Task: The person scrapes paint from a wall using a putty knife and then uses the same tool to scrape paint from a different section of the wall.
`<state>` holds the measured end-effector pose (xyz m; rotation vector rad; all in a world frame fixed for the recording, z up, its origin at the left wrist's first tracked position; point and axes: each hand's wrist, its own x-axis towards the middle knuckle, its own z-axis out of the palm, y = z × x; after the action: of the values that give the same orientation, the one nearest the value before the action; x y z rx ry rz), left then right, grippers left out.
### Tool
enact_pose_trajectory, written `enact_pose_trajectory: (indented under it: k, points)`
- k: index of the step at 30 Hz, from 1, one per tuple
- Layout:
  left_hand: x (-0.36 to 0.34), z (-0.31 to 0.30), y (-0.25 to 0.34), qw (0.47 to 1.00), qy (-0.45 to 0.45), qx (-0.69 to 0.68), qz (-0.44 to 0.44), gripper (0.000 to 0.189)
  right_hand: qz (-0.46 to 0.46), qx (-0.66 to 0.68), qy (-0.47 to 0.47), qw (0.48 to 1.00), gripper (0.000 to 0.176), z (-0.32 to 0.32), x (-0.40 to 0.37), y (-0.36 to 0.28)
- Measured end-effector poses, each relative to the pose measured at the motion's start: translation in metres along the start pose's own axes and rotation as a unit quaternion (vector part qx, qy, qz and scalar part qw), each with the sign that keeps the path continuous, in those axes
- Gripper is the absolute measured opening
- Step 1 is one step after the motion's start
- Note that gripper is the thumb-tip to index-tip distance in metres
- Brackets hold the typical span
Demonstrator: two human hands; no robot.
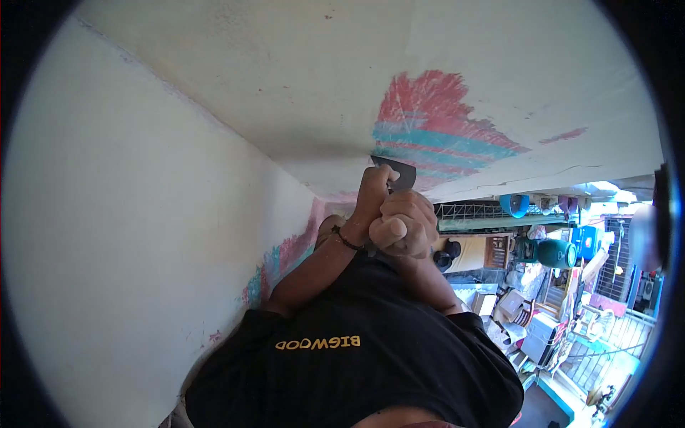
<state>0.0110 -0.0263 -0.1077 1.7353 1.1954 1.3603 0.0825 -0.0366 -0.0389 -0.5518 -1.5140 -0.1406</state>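
Note:
A scraper [404,173] with a wide dark blade lies against the wall, at the lower edge of a patch of exposed pink and turquoise paint [446,139]. My left hand [376,187], with a dark bracelet at the wrist, is closed close behind the blade, its fingers pressing there. Just below it, my right hand [405,225] is wrapped in a fist where the handle lies. The handle itself is hidden by my fingers. Whitish paint covers the wall [321,85] around the patch.
A second pale wall [128,235] meets this one at a corner on the left, with pink and turquoise streaks [285,253] low down. To the right lies a cluttered area with a green gas cylinder [556,253], a blue container [586,246], chairs, boxes and a metal railing.

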Motion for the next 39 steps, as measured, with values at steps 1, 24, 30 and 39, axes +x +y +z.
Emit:
enact_pose_trajectory:
  k: [1, 24, 30, 39]
  points:
    - [0.004, 0.001, 0.0, 1.0, 0.002, -0.006, -0.011, 0.016, -0.006, 0.001, 0.019, 1.0, 0.024, 0.003, 0.001, 0.001]
    - [0.015, 0.007, -0.003, 0.995, -0.053, 0.001, 0.084, 0.023, 0.022, -0.045, 0.052, 0.997, 0.028, -0.002, 0.005, 0.007]
    - [0.009, 0.006, -0.022, 0.988, -0.153, -0.023, -0.021, 0.021, 0.013, -0.034, 0.028, 0.999, 0.027, -0.002, 0.002, 0.008]
    - [0.015, -0.004, 0.011, 0.998, -0.065, 0.0, 0.01, 0.02, 0.008, 0.019, 0.054, 0.998, 0.022, 0.002, 0.014, -0.002]
